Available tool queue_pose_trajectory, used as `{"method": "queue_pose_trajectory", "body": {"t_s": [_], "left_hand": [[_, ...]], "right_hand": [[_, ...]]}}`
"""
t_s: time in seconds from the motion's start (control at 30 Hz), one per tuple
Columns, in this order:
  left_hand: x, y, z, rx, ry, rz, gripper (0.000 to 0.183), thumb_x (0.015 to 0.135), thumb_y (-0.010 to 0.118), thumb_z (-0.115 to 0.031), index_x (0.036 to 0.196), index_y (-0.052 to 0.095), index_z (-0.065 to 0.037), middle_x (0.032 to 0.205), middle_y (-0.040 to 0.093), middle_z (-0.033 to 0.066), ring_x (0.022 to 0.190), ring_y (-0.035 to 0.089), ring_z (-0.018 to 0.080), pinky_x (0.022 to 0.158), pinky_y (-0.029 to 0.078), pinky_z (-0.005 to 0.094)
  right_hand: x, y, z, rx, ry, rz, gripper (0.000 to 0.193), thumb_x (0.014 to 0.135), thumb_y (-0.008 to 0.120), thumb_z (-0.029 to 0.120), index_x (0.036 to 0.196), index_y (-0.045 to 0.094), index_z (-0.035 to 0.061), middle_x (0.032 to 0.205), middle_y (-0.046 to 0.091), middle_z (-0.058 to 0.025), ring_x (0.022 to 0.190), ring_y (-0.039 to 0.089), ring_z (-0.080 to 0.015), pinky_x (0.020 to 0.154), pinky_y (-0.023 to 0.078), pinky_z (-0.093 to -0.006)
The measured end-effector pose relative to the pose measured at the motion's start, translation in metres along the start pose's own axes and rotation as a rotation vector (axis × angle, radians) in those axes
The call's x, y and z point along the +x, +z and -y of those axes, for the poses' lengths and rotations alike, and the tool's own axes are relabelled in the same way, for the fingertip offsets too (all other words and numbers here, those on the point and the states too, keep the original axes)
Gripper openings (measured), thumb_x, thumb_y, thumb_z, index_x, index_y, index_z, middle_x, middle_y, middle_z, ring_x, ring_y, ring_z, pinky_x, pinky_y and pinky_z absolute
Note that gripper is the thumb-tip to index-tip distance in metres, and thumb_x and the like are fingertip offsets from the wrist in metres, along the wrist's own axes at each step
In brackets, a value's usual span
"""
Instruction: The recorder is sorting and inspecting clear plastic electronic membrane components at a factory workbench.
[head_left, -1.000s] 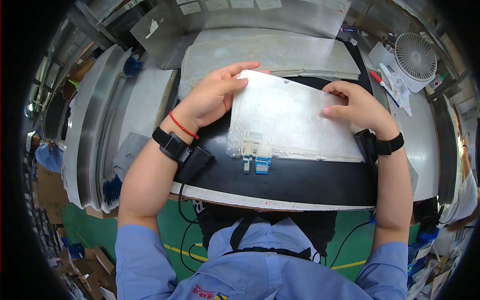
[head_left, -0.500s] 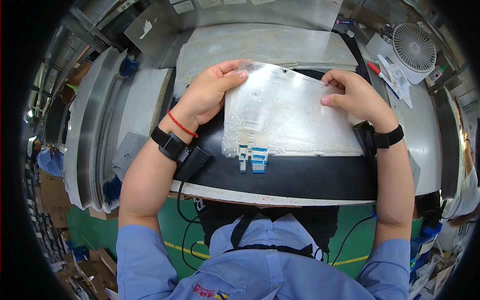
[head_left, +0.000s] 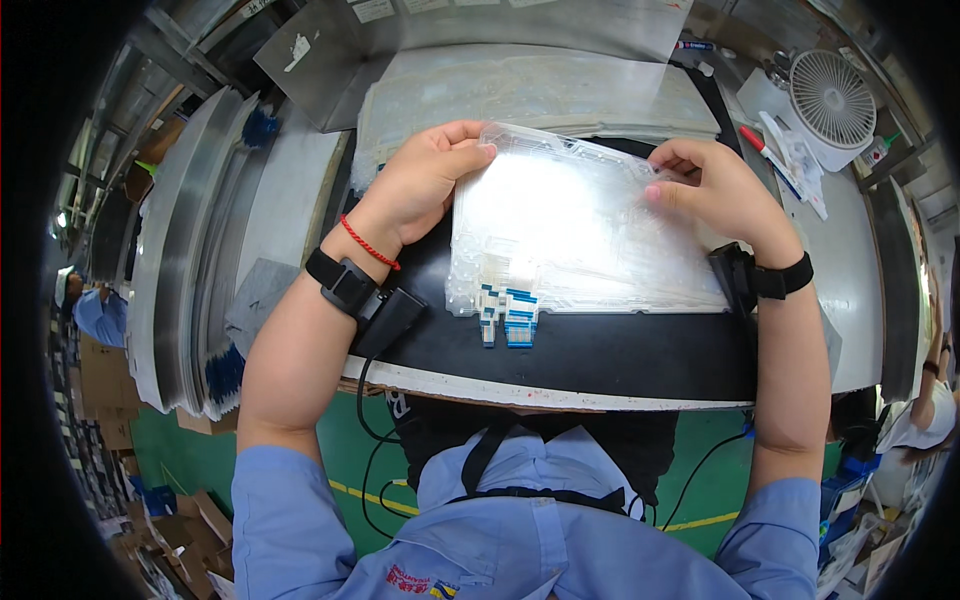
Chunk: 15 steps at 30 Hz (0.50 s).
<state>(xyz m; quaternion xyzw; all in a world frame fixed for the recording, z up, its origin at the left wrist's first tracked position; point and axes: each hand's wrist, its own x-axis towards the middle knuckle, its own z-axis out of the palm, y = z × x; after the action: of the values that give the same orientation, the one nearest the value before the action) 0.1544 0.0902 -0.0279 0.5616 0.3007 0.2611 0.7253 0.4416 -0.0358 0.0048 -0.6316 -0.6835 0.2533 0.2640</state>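
Observation:
A thin clear plastic membrane sheet point(head_left: 560, 195) is raised at its far edge between my two hands, and glare covers much of it. My left hand point(head_left: 445, 165) is closed on its far left corner, thumb on top. At the far right corner my right hand point(head_left: 705, 185) pinches the sheet between thumb and bent fingers. Beneath lie more such sheets point(head_left: 640, 295) in a loose stack on a black mat point(head_left: 600, 355). Flat ribbon tails point(head_left: 520, 318) with blue stripes stick out at the stack's near left edge. How many sheets are pinched is hard to see.
Behind the mat, a wide pile of translucent sheets point(head_left: 540, 90) sits before a metal panel point(head_left: 520, 30). Right of it are a white fan point(head_left: 832, 98) and a red marker point(head_left: 750, 137). Upright metal panels point(head_left: 185, 250) stand at left. Cables point(head_left: 366, 420) hang from my wrist straps.
The raised sheet has tilted slightly, and its glare has spread toward the left. Both hands keep their hold on the far corners, almost in place.

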Motion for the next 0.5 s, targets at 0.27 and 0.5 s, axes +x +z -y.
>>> {"method": "queue_pose_trajectory", "body": {"t_s": [0.27,0.5], "left_hand": [[0.003,-0.005,0.005,0.015,0.006,-0.009,0.037,0.091,0.061,-0.012,0.122,0.051,0.007,0.105,0.064,0.0100,0.095,0.061,0.0134,0.087,0.049,0.0269],[-0.001,-0.005,-0.007,-0.113,0.010,0.146,0.041,0.096,0.052,-0.014,0.131,0.045,0.005,0.116,0.062,0.0113,0.104,0.061,0.0148,0.092,0.049,0.0282]], "right_hand": [[0.001,0.002,0.006,-0.004,-0.010,-0.073,0.028,0.078,0.076,0.017,0.089,0.059,-0.0037,0.075,0.060,-0.0062,0.072,0.055,-0.0126,0.069,0.047,-0.0264],[0.001,-0.001,0.004,-0.063,0.020,-0.107,0.029,0.078,0.076,0.016,0.089,0.057,-0.0020,0.072,0.052,-0.0018,0.067,0.046,-0.0112,0.064,0.042,-0.0257]]}}
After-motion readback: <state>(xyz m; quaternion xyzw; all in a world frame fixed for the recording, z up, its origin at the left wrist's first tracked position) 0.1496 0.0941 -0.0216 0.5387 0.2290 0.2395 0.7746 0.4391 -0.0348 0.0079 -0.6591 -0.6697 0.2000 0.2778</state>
